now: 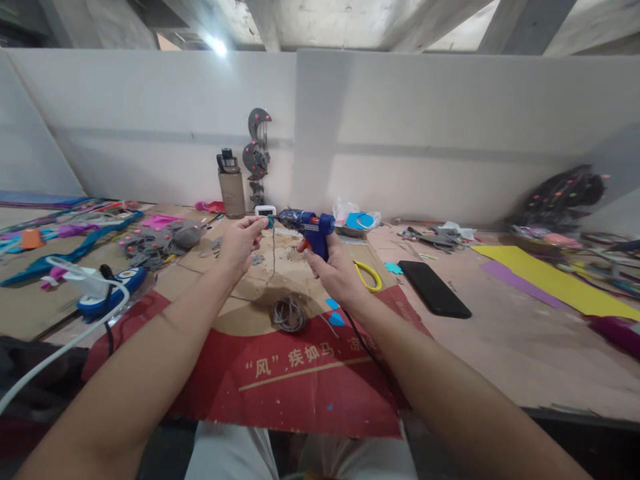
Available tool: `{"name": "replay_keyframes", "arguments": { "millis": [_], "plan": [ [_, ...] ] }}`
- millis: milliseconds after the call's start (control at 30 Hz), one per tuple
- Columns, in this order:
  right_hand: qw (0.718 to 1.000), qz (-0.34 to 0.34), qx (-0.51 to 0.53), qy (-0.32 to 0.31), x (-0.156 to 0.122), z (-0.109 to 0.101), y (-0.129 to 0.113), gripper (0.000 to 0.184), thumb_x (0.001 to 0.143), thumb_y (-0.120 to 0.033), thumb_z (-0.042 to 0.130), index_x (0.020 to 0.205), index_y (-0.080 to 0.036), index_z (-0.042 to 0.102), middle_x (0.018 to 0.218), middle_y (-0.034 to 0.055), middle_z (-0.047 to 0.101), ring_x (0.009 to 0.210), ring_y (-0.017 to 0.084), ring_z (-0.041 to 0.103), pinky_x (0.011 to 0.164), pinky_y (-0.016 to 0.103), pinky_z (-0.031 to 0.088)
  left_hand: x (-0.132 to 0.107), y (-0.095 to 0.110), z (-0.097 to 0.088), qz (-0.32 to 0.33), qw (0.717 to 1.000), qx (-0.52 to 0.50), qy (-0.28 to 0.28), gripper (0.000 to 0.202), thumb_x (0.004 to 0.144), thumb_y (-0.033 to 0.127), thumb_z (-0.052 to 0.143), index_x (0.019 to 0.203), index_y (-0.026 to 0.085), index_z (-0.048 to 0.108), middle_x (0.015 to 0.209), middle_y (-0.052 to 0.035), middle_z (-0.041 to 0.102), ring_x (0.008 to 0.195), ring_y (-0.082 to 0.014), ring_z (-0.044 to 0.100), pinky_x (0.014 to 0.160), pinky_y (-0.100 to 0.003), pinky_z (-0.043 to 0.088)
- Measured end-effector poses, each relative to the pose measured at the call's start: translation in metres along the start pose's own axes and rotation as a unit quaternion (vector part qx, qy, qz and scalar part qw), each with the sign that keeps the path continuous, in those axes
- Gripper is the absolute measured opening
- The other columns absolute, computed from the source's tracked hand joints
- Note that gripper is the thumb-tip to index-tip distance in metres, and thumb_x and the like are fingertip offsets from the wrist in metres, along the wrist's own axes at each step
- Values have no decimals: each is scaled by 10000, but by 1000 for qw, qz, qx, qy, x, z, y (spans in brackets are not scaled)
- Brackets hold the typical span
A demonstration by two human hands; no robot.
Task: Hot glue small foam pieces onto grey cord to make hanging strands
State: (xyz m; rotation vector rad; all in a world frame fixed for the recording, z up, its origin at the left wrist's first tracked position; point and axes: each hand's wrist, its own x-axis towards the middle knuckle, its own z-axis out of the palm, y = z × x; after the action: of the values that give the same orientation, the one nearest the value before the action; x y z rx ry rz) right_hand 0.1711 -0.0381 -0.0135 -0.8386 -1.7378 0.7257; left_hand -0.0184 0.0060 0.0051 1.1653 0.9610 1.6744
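My right hand (334,265) grips a blue hot glue gun (316,232) by its handle, with a finger near the orange trigger. The gun's nozzle points left, right beside a small blue piece (271,221) pinched between the fingertips of my left hand (242,241). From that piece a grey cord (274,250) hangs down. Below both hands a loose coil of grey cord (289,313) rests on the cardboard. Small blue cut-outs (337,319) lie near my right wrist, and a yellow scissor handle (369,276) shows just beyond it.
A red printed cardboard sheet (300,387) covers the table's front. At right are a black phone (434,288) and yellow sheet (555,277). A bottle (231,185) stands at the back. Left are a blue power strip (111,293) with a white cable and grey pieces (160,243).
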Motion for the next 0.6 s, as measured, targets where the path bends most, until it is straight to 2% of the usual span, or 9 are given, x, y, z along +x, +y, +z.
{"name": "replay_keyframes", "arguments": {
  "millis": [133,233,400,600],
  "plan": [
    [998,4,-56,5,1,0,1,270,846,-310,470,1091,-199,495,955,61,622,833,179,566,757,316,460,-1,0,1,4,1000,2,-4,201,594,250,748,706,126,636,573,26,502,420,-31,339,358,-167,159],
    [998,-15,-64,9,1,1,4,292,856,-309,468,1123,-194,481,966,61,617,847,179,565,806,323,452,-1,0,1,1,1000,7,2,211,591,255,752,712,122,642,569,21,507,419,-32,342,361,-168,166],
    [997,-37,-64,11,2,2,6,268,857,-292,478,1103,-187,493,947,52,607,833,174,559,808,317,447,-1,0,2,4,1000,10,4,221,576,264,759,705,125,645,567,21,512,422,-34,345,365,-170,176],
    [996,-23,-85,12,1,2,3,297,856,-291,481,1136,-194,494,967,56,620,861,187,572,816,329,451,1,-3,0,11,1000,23,-2,200,590,261,751,698,130,646,532,34,477,416,-35,334,369,-173,172]
  ]
}}
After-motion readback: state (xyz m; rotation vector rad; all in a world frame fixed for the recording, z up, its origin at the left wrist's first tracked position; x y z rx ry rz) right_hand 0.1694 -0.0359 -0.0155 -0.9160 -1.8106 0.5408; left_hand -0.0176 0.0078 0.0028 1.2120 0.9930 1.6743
